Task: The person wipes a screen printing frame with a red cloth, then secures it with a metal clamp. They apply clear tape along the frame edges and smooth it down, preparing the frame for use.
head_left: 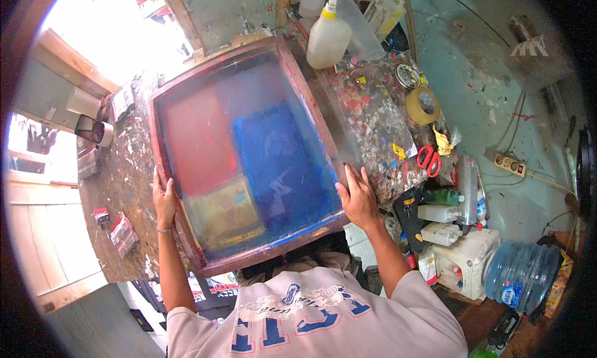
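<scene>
1. Fingers, left: your left hand (165, 201) has its thumb and fingers closed around the left rail of the framed screen (252, 165); the underside of the grip is hidden.
2. Fingers, right: your right hand (359, 201) clasps the opposite rail, thumb toward the mesh, the other fingers fairly straight along the outer edge. Grip pressure cannot be told.
3. Handling, in this inspector's judgement: keep both grips level and equal so the frame does not twist; keep your thumbs on the wood, off the mesh; guide the near rail clear of your shirt (311, 308).
4. Position: the screen lies skewed over the worktop (118, 202), its near rail seemingly reaching past the edge toward you.
5. Appearance: dark reddish wood, stained; mesh showing a red panel (202, 140), a blue panel (286, 165) and an olive-yellow panel (224, 215); blue smears along the near rail.
6. Surroundings: a white jug (326, 44) stands beside the far right corner.
</scene>
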A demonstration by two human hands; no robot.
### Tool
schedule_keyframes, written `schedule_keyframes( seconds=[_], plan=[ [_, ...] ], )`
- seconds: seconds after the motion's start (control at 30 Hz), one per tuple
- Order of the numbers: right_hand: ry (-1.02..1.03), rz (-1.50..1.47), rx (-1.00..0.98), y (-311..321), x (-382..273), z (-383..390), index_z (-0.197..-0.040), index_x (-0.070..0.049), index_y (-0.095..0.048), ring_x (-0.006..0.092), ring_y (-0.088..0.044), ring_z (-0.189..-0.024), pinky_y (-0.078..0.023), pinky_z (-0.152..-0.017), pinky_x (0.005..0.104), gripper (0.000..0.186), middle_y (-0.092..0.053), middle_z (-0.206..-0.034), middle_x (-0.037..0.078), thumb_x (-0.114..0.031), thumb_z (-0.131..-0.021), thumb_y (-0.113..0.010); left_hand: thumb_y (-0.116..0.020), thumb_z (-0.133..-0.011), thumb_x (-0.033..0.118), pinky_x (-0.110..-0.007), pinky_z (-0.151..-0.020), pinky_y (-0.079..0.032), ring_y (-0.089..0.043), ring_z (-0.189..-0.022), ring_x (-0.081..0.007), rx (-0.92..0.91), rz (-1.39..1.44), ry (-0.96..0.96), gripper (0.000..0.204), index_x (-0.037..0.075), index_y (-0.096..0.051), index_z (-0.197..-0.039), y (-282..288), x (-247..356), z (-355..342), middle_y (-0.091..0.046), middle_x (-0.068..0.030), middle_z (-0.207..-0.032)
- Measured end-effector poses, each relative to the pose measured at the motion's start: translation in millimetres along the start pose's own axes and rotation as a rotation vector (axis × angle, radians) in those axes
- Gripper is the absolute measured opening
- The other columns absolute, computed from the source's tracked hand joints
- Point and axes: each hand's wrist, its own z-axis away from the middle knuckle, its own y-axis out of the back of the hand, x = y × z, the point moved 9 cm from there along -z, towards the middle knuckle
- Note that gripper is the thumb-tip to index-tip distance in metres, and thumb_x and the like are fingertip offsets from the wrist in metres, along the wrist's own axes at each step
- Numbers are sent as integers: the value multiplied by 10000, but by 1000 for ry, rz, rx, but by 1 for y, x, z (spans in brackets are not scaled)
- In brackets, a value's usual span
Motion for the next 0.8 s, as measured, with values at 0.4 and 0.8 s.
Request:
schedule_keyframes(
  seconds=[0.4, 0.8],
  plan=[
    [-5, -11, 9, 3, 4, -11, -1380, 114, -486, 450, -531, -1295, -316, -1189, 526, 570, -564, -1363, 317, -262, -973, -621, -596, -971, 121, -447, -1260, -95, -376, -1468, -309, 19, 49, 44, 648, -42, -334, -1540, 0, -8, -1, -449, -193, -1550],
    [-66, -26, 47, 4, 7, -10, -1357, 99, -534, 472, -529, -1288, -390, -1135, 481, 569, -575, -1359, 309, -294, -961, -647, -577, -994, 132, -456, -1114, -419, -558, -1328, -351, -51, -187, -375, 377, -16, -608, -1339, 32, 274, 61, -619, -168, -1391]
  ],
)
